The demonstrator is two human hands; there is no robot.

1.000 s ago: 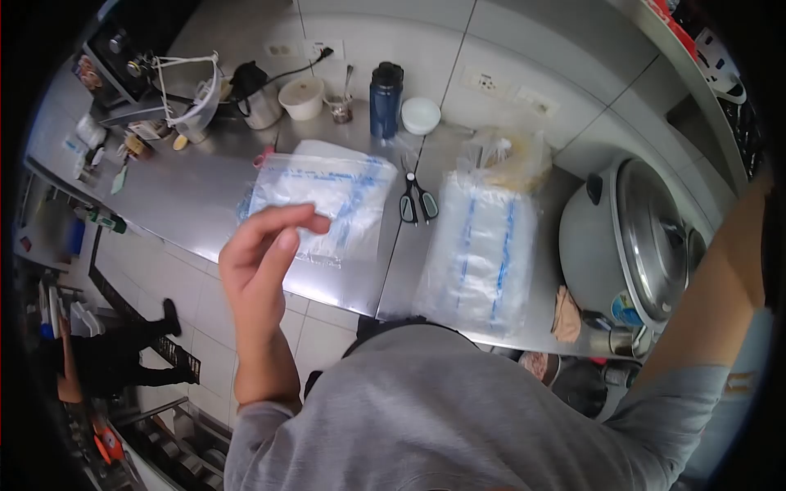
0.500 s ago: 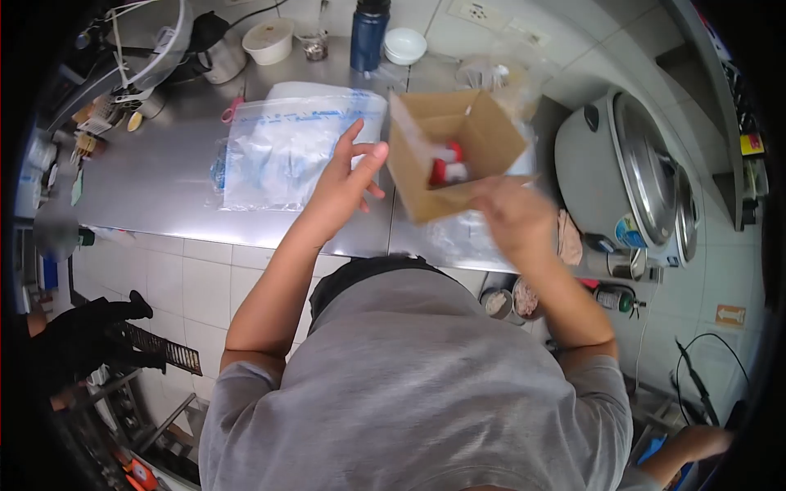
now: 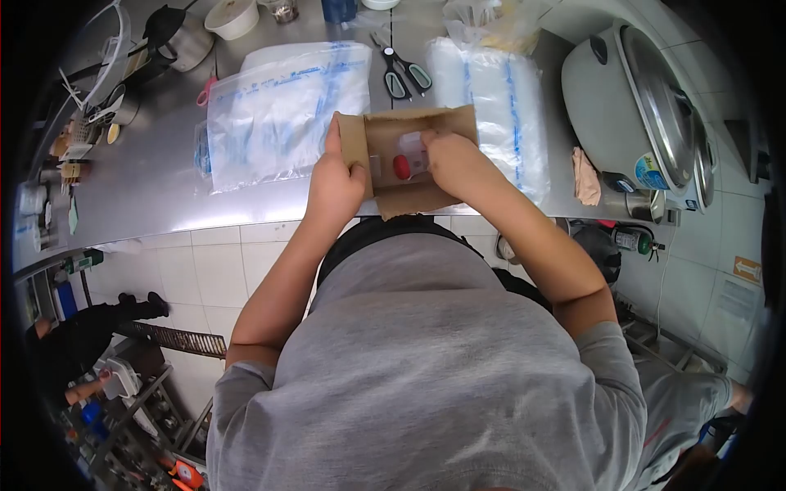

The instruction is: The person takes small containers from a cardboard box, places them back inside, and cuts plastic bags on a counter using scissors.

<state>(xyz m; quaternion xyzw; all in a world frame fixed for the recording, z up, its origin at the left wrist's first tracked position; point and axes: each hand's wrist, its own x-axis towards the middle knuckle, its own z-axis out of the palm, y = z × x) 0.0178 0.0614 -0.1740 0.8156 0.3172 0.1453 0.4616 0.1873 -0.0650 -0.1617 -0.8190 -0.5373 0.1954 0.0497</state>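
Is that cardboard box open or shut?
Open. The top of the cardboard box is uncovered, and a red item shows inside, beside the right hand.

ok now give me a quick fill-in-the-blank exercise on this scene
1. The left hand holds the side of an open box made of ____.
2. The hand reaching inside that box is the person's ____ one.
3. On the counter, between the two lots of plastic bags, lies a dark-handled pair of ____.
4. Inside the box, the small bright object is coloured ____.

Missing words: cardboard; right; scissors; red.
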